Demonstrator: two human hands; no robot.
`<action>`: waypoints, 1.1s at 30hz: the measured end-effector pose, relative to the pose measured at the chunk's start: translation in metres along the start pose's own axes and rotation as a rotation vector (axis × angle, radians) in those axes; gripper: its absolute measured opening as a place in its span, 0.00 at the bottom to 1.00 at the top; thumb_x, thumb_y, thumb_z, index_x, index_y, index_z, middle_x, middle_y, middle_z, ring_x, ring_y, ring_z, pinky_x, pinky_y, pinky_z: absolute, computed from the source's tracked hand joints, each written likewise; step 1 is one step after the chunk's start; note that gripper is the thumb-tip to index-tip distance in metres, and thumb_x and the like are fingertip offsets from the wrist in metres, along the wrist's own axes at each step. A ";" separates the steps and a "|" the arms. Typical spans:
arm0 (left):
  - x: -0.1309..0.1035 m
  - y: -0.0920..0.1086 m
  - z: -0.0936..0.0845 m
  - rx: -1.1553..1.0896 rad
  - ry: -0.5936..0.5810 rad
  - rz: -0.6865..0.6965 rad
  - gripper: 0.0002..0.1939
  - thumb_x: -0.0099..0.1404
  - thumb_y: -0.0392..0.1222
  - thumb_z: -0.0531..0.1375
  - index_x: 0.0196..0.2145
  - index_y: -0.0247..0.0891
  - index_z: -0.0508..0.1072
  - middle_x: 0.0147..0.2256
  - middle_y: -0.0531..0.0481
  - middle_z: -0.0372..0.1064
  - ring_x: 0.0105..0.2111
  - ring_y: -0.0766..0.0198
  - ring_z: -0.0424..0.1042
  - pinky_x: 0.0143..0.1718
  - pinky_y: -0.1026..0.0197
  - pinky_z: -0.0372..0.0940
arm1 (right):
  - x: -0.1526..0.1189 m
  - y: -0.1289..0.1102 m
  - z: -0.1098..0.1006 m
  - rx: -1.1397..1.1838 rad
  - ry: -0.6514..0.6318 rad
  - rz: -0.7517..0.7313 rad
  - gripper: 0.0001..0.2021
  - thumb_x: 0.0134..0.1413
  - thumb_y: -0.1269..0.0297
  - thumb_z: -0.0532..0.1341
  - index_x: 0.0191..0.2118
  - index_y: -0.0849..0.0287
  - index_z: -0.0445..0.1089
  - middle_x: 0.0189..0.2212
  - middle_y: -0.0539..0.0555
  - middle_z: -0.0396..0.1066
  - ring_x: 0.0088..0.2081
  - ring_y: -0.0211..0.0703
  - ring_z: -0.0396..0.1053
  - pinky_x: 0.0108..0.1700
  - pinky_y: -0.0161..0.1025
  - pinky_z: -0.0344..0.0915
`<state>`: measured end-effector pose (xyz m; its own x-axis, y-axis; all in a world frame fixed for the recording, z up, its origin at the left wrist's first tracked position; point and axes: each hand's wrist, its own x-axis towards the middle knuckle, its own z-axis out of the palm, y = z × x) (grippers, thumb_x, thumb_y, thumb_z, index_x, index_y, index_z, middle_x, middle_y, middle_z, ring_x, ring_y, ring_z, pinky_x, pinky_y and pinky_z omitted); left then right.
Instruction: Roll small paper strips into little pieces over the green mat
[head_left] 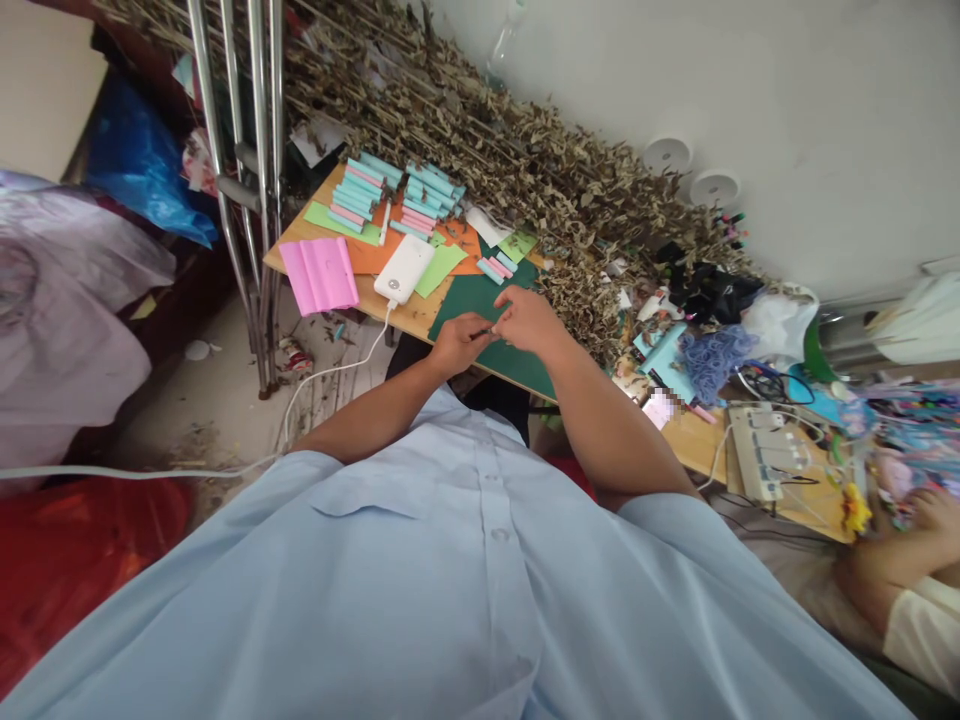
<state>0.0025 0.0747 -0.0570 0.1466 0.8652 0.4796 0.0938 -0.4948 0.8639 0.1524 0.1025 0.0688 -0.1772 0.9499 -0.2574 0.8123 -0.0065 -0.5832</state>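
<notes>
Both hands meet over the dark green sheet (pixel 461 295), close to the near edge of the table (pixel 415 318), and the step in hand looks like fine fingertip work on a small dark thing (pixel 488 332). That thing sits right where the 2 sets of fingers come together; it is too small to name. My judgement is that such a move calls for steadiness from the left side and light, exact control from the right.

The left hand (pixel 457 343) comes in low, back upward, its fingers bent toward the middle. The right hand (pixel 527 318) reaches across from the other side, wrist bent, with the index finger arched above the thumb. Both forearms rest near the near edge or just past it, elbows wide. The fingertips of the 2 hands are close together, perhaps pinching the dark thing, but I cannot tell which fingers bear on it.

Toward the far left corner lie 2 piles of blue and pink rolls (pixel 427 195); a smaller group of rolls (pixel 497 267) lies just beyond the hands. A pink sheet (pixel 321 275) hangs over the near left corner, and a white power bank (pixel 405 268) lies between it and the green sheet.
</notes>
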 end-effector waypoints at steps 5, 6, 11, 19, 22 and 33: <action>-0.001 -0.001 0.000 -0.035 0.006 -0.051 0.13 0.68 0.51 0.67 0.39 0.37 0.84 0.36 0.45 0.78 0.37 0.61 0.76 0.42 0.59 0.70 | -0.013 0.025 0.007 0.258 0.094 -0.058 0.11 0.52 0.69 0.64 0.43 0.56 0.73 0.32 0.50 0.77 0.30 0.43 0.76 0.36 0.41 0.74; -0.001 -0.001 0.000 -0.042 0.007 -0.056 0.13 0.68 0.51 0.67 0.39 0.37 0.84 0.36 0.45 0.78 0.37 0.61 0.76 0.42 0.59 0.70 | -0.015 0.031 0.011 0.259 0.117 -0.086 0.10 0.52 0.68 0.63 0.42 0.55 0.74 0.33 0.50 0.77 0.31 0.43 0.77 0.37 0.42 0.74; 0.000 0.000 -0.001 -0.029 0.005 -0.079 0.12 0.68 0.49 0.67 0.40 0.38 0.84 0.37 0.45 0.79 0.37 0.61 0.76 0.42 0.58 0.70 | -0.021 0.057 0.018 0.358 0.286 -0.032 0.07 0.52 0.64 0.64 0.38 0.56 0.76 0.29 0.50 0.77 0.32 0.44 0.78 0.37 0.42 0.75; 0.001 0.001 0.001 -0.020 0.005 -0.066 0.13 0.68 0.50 0.67 0.39 0.38 0.84 0.35 0.45 0.78 0.35 0.62 0.74 0.39 0.59 0.69 | -0.024 0.045 0.027 0.311 0.352 -0.159 0.09 0.52 0.62 0.65 0.40 0.56 0.77 0.32 0.51 0.79 0.34 0.44 0.76 0.42 0.43 0.74; 0.001 -0.002 0.001 -0.033 0.005 -0.043 0.15 0.69 0.52 0.65 0.39 0.38 0.84 0.33 0.46 0.76 0.34 0.62 0.73 0.38 0.59 0.67 | -0.025 0.036 0.032 0.215 0.312 -0.214 0.07 0.54 0.63 0.65 0.38 0.55 0.78 0.32 0.51 0.79 0.35 0.44 0.75 0.43 0.43 0.72; 0.000 -0.002 -0.002 -0.012 -0.038 -0.020 0.19 0.72 0.57 0.62 0.41 0.38 0.84 0.34 0.45 0.77 0.36 0.62 0.74 0.39 0.59 0.68 | -0.020 0.025 0.021 0.308 0.108 -0.086 0.05 0.45 0.63 0.71 0.29 0.56 0.77 0.26 0.49 0.75 0.30 0.41 0.68 0.36 0.40 0.64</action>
<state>0.0007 0.0753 -0.0587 0.1818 0.8710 0.4565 0.0856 -0.4765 0.8750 0.1645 0.0765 0.0434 -0.1651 0.9785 -0.1236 0.5879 -0.0030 -0.8089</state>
